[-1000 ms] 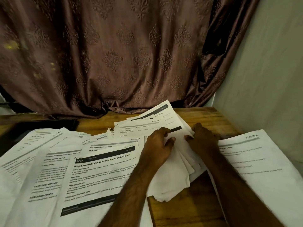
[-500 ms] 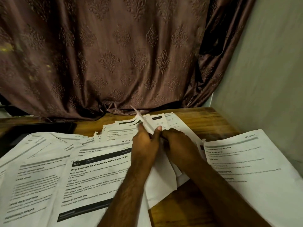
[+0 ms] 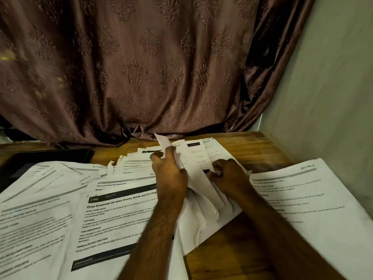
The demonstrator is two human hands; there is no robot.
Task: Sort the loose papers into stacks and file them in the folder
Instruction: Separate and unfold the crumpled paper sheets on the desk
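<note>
Centrally, left hand (image 3: 171, 176) grips a lifted sheet (image 3: 193, 174) above the fanned paper pile (image 3: 201, 217) on the wooden table (image 3: 252, 146); right hand (image 3: 230, 176) rests, fingers curled, on the pile beside it.

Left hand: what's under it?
The left hand grips a lifted sheet from the fanned pile of papers on the wooden table. Its forearm covers part of the "Drop Essential Oil" page. Whatever lies beneath the pile is hidden.

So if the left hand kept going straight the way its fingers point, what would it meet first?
Likely the fanned papers beyond the sheet the left hand grips, then the curtain at the table's far edge; depth is unclear.
</note>
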